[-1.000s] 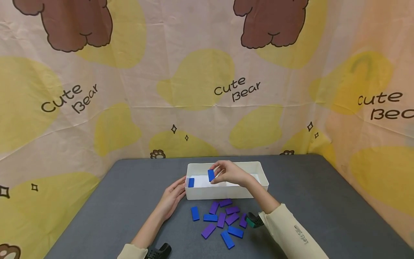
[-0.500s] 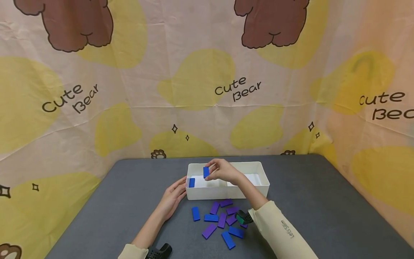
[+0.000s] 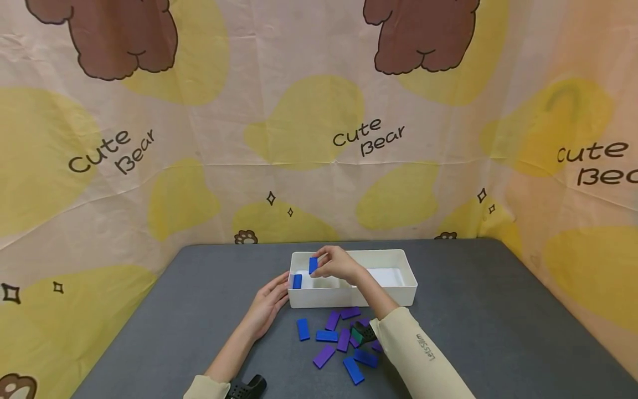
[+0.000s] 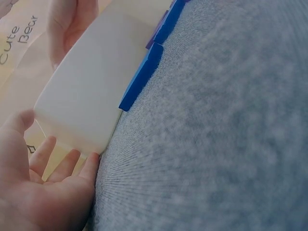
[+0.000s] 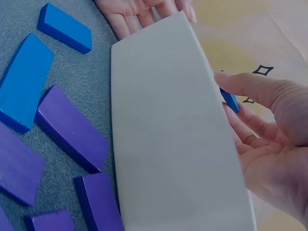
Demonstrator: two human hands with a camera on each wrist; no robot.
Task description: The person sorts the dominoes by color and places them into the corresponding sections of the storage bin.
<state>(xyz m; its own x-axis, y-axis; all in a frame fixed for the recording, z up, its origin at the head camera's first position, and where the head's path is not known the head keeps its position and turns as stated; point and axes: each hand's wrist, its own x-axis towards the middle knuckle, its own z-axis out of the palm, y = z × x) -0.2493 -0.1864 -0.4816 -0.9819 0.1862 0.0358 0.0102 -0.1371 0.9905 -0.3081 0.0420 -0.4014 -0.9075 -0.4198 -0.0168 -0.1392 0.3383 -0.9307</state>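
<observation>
Grey desk [image 3: 209,288]; on it the white box [image 3: 324,298], taken as the landmark. At the box's left end the left hand [image 3: 269,302] is rested, its fingers extended and slightly apart against the end wall, with nothing gripped. Above the box's opening the right hand [image 3: 336,264] is held, thumb and fingers clamped on the held blue block [image 3: 313,265]. A dark wristband [image 3: 363,333] is worn on the right forearm, in front of the box. The held block is over the left part of the box, not yet set down. Inside the box, by its left end, a resting blue block [image 3: 297,281] is seen. In front of the box, loose blue blocks [image 3: 303,330] and purple blocks [image 3: 324,356] are scattered.

Handling (judged): the box is best steadied lightly, without being pushed. The held block is best kept square to the resting one, clear of the box's rim, and released only once supported from below.

Change over one second: the right hand and its block have been shifted toward the box's left end; the left hand's contact is unchanged; different purple blocks are now covered by the wristband.
</observation>
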